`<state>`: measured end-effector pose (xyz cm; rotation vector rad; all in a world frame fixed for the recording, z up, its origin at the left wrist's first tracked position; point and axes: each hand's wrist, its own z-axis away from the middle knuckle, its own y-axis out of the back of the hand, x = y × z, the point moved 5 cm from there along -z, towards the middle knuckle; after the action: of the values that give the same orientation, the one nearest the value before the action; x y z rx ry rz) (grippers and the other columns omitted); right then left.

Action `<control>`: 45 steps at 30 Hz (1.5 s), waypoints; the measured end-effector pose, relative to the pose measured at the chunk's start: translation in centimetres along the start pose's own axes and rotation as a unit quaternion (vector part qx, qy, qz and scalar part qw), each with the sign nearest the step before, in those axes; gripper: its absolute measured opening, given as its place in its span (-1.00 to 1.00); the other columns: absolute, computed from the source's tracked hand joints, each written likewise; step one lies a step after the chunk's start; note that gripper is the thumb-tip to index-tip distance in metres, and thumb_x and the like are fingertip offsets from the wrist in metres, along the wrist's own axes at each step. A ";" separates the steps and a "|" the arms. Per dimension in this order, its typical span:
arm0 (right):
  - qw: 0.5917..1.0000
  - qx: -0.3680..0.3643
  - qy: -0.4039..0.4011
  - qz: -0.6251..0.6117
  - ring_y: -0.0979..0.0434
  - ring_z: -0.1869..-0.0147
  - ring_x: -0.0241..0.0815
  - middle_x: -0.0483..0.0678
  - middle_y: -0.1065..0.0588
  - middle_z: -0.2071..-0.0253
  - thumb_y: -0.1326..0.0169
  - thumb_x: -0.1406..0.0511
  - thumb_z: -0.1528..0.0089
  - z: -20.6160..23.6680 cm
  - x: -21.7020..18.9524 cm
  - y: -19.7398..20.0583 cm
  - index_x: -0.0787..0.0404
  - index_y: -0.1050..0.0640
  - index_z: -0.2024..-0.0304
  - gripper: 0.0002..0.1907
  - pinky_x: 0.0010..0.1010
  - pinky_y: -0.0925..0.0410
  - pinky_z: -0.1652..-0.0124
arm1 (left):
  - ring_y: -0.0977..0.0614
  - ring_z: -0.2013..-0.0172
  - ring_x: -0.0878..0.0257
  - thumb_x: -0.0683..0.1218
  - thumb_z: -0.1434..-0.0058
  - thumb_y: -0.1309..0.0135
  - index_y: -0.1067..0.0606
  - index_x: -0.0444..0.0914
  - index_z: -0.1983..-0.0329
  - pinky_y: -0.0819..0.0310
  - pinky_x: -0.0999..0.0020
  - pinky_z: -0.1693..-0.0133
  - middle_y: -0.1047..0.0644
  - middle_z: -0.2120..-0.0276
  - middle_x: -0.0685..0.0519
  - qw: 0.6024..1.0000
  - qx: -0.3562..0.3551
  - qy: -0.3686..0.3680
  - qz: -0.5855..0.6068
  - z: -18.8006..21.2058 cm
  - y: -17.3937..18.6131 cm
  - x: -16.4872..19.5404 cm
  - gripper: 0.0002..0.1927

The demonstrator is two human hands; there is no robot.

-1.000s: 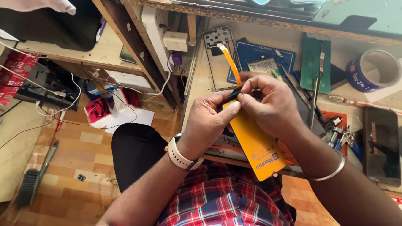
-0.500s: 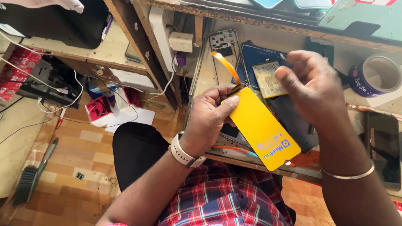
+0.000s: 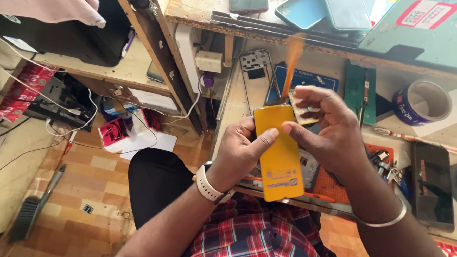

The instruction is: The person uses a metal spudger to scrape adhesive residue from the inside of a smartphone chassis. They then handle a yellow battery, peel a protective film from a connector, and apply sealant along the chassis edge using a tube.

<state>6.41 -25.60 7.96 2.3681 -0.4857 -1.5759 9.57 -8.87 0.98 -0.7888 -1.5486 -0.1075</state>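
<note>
Above the near edge of the workbench, both hands hold a flat yellow phone battery upright over the lap. The left hand grips its left edge, thumb pressed across the yellow face and fingers curled behind, wrist bent slightly up, a white wristwatch showing. The right hand comes in from the right with the thumb lying on the battery's right edge and the fingers bunched over the top corner, where a blurred orange strip rises from the battery; whether those fingers pinch the strip itself cannot be told. A thin bangle sits on that wrist.

Judging by the pose, the step in hand is peeling or pulling a tab off the battery's top end. A next move would call for a firm left-hand hold while the right draws steadily along the strip's line.

Farther back lie a bare phone frame, a green mat and a tape roll to the right.
</note>
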 end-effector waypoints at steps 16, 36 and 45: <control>0.924 0.025 0.264 0.276 -0.57 -0.12 0.01 0.03 -0.54 -0.07 -0.38 0.39 -0.15 0.5 -3.4 -0.8 0.13 -0.66 0.04 -0.68 -0.19 -0.41 -0.08 | -0.64 0.20 0.40 -0.14 -0.43 -0.07 -0.55 -0.38 0.01 -0.57 0.47 0.14 -0.64 0.21 0.05 0.999 -0.044 0.009 -0.015 0.2 0.0 -0.4 -0.80; 0.933 0.017 0.246 0.262 -0.57 -0.14 0.00 -0.05 -0.56 -0.09 -0.32 0.41 -0.15 0.9 -3.3 -1.4 0.16 -0.66 0.01 -0.66 -0.20 -0.45 -0.10 | -0.63 0.15 0.39 -0.18 -0.44 -0.04 -0.54 -0.40 -0.03 -0.56 0.48 0.09 -0.61 0.14 0.04 1.000 -0.016 -0.021 0.011 0.9 -0.2 0.4 -0.79; 0.928 -0.016 0.251 0.276 -0.52 -0.15 0.01 -0.02 -0.54 -0.10 -0.30 0.43 -0.08 0.9 -3.7 -1.2 0.19 -0.67 0.03 -0.63 -0.17 -0.40 -0.13 | -0.65 0.15 0.39 -0.16 -0.43 -0.03 -0.53 -0.39 -0.09 -0.58 0.48 0.09 -0.63 0.16 0.03 0.999 -0.024 -0.029 -0.023 1.1 -0.4 1.1 -0.75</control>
<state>4.36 -23.07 10.24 2.2131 -0.8901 -0.6958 8.51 -8.13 1.96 -0.8010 -1.6242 -0.1573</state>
